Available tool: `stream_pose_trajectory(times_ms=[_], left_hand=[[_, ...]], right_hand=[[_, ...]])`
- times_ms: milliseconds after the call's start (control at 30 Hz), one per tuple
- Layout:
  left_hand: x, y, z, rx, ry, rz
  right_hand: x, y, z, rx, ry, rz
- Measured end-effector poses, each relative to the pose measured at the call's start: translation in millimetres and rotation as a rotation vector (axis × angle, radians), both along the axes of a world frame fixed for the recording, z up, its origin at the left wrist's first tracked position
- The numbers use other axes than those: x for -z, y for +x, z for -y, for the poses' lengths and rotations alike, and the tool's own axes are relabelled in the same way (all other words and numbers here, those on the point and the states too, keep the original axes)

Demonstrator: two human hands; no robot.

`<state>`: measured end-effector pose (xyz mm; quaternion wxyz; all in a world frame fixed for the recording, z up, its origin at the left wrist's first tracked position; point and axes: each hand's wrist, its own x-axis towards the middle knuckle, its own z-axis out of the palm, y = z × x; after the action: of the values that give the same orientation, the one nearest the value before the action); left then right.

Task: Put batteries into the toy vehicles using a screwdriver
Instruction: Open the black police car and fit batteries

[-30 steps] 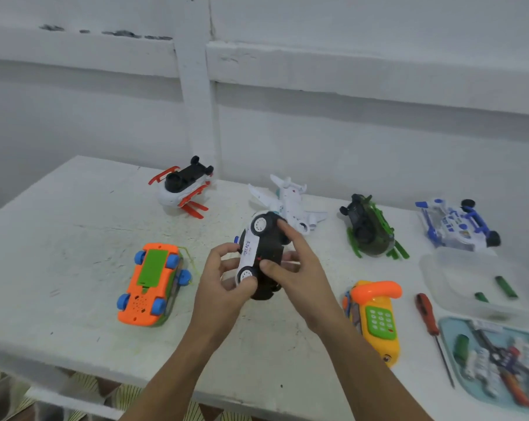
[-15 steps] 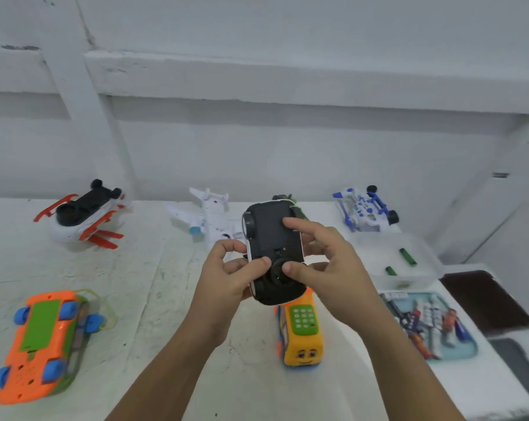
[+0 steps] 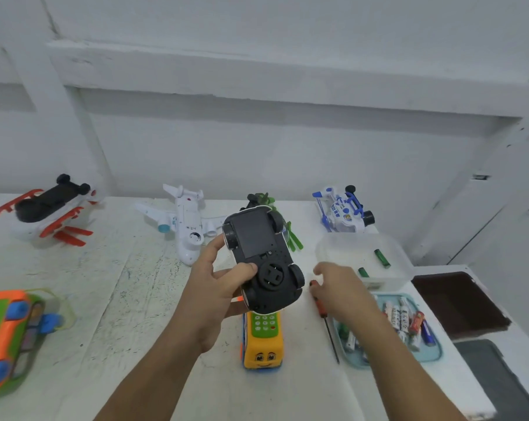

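On the white bench (image 3: 105, 299), nearest, a yellow toy bus (image 3: 263, 350) in the middle and an orange toy car (image 3: 5, 338) at the left edge, wheels up. To the right of the bus, a red-handled screwdriver (image 3: 320, 303) flat on the bench, shaft toward the near side, just beside a teal tray (image 3: 437, 355) of batteries (image 3: 404, 314). Over the screwdriver handle, the right hand (image 3: 345, 291), fingers loosely bent and gripping nothing visible; touching the handle or not, impossible to tell. Above the bus, raised off the bench, the black toy car (image 3: 261, 253), underside up, gripped by the left hand (image 3: 217, 293), thumb across the underside near the round knob. Farther right, a clear tub (image 3: 348, 250) with green batteries (image 3: 382, 258) inside. Along the far edge, left to right: a red-and-white toy (image 3: 44, 214) upside down, a white toy plane (image 3: 185, 223), a green toy (image 3: 293, 238) partly hidden behind the car, a blue-and-white toy (image 3: 343, 214).
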<state>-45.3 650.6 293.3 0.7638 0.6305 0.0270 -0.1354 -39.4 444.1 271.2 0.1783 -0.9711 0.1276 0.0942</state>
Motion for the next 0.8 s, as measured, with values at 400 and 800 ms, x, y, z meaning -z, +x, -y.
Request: stream_pose_trajectory(times_ms=[400, 800], left_hand=[[1.3, -11.1, 7.1, -0.057, -0.016, -0.011], [1.0, -18.8, 13.1, -0.107, -0.022, -0.009]], right_hand=[[26.9, -5.3, -12.3, -0.145, -0.238, -0.001], [-99.5, -21.5, -1.4, -0.051, 1.214, 0.867]])
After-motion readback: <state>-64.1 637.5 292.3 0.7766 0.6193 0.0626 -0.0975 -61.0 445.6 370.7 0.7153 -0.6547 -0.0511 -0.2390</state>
